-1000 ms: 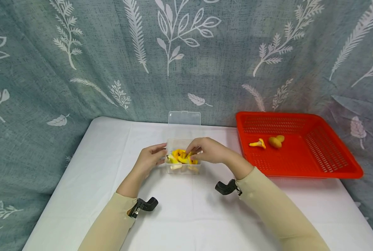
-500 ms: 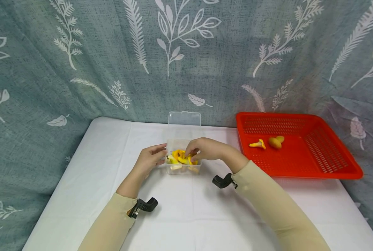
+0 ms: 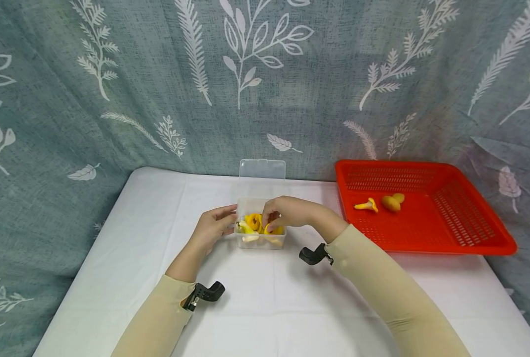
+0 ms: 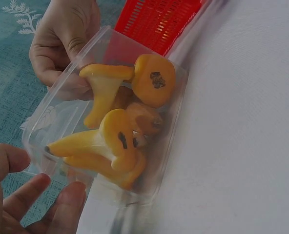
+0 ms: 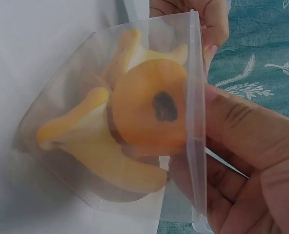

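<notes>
A clear plastic box (image 3: 261,245) with its lid (image 3: 262,169) tipped up at the back stands at the table's middle. Inside lie several yellow-orange chanterelle mushrooms (image 4: 116,139), some with dark marks on their caps. My left hand (image 3: 211,228) rests its loosely spread fingertips (image 4: 66,200) against the box's left side. From the right, my right hand (image 3: 289,212) reaches over the rim, its thumb and fingers curled down and pinching a chanterelle mushroom (image 3: 274,229). In the right wrist view, a round orange cap (image 5: 147,114) shows through the cloudy wall beside the thumb; the fingertips are partly hidden.
A red perforated basket (image 3: 447,233) sits at the table's right, holding one chanterelle mushroom (image 3: 366,205) and brownish potato-like pieces (image 3: 390,202). The white-covered table (image 3: 256,307) ends at a leaf-patterned curtain (image 3: 157,89). Each sleeve carries a black wrist camera mount (image 3: 313,255).
My right hand has shifted slightly left inside the box, its forearm swinging the same way. The mushroom at the front middle has been turned and moved right. The left hand stays put.
</notes>
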Available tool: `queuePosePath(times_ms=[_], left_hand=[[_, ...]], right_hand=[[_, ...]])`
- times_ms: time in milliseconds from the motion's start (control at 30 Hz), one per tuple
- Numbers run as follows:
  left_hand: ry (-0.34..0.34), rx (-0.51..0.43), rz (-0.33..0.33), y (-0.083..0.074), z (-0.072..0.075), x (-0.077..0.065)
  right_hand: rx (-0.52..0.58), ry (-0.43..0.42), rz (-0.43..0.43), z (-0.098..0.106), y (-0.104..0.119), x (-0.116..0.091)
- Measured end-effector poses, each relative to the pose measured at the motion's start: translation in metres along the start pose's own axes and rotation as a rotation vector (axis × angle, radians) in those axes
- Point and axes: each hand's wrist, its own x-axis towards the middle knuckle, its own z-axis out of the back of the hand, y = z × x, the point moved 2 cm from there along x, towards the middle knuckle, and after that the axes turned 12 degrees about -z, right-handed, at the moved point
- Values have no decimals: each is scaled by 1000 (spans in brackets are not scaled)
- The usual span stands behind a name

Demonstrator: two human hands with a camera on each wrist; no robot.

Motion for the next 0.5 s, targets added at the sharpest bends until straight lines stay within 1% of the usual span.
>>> queuePosePath(times_ms=[100,200,500], left_hand=[[-5,-2,-2,0,-1,0],[-2,0,0,-1,-1,0],[3,13,15,-1,-1,0]], right_hand=[[41,-12,-11,1,-1,0],[75,-45,-15,2,-2,-2],[159,-154,22,12,1,-15]])
